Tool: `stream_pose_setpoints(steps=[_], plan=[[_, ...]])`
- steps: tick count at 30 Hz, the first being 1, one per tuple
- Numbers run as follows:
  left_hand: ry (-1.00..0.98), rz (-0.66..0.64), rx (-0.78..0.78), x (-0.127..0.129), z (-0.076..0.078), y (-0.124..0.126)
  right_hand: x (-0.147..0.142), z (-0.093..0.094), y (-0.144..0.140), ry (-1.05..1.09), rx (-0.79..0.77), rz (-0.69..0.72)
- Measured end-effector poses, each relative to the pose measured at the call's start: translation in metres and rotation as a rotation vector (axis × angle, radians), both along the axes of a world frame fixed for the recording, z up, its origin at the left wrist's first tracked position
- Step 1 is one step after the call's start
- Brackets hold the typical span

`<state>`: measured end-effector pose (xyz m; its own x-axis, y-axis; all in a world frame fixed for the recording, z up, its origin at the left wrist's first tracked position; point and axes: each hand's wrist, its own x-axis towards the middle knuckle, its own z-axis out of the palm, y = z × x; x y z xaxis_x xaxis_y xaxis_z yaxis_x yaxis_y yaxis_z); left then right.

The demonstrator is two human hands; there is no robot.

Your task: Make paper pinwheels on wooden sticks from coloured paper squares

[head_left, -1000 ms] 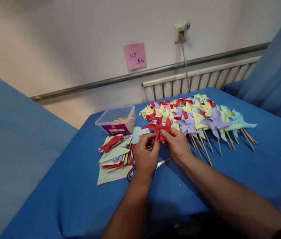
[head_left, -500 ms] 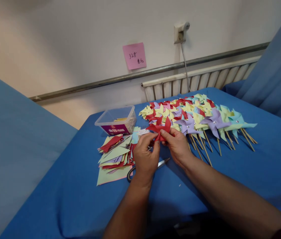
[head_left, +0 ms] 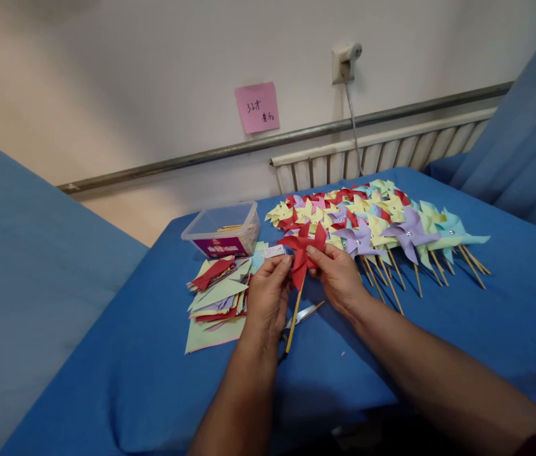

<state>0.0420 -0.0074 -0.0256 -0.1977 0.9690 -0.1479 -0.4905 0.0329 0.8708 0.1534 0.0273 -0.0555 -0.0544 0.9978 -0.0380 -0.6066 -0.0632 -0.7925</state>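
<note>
A red paper pinwheel on a thin wooden stick is held up over the table, its blades spread and the stick slanting down toward me. My right hand pinches it, with the thumb pressed near the centre of the blades. At its left side, my left hand has thumb and fingers closed at the edge of a blade; part of its grip is hidden behind the paper. Beneath the stick lie scissors, their dark handle partly covered by my left hand and wrist.
Stacked coloured paper pieces lie left of my hands. Behind them stands a clear plastic box with sticks inside. Many finished pinwheels cover the back right. A small white box sits behind my left hand on the blue tablecloth.
My left hand has shifted from the pinwheel's centre down and left to its side. The blades now show more fully, and the stick and scissors' blade have come into clearer view.
</note>
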Motion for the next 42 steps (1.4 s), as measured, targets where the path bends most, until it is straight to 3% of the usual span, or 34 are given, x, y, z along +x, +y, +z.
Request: stream_pose_setpoints(steps=[4,10,18,27,42], plan=[[-0.118,-0.149,-0.053,-0.0025,0.0001,-0.0005,0.0004,-0.0009,-0.0011,0.001,0.018,0.050],[-0.150,-0.217,-0.017,-0.0039,0.0007,-0.0014,0.0009,-0.0014,-0.0022,-0.008,0.040,0.102],[-0.145,-0.206,-0.042,-0.0057,-0.0022,-0.0004,-0.0008,-0.0026,-0.0035,-0.038,0.064,0.126],[-0.162,-0.216,-0.024,-0.0041,-0.0009,-0.0019,0.0001,-0.0021,-0.0026,-0.061,0.085,0.061],[-0.087,-0.234,-0.030,-0.0029,0.0001,-0.0030,0.0009,-0.0008,-0.0050,-0.081,0.130,0.116]])
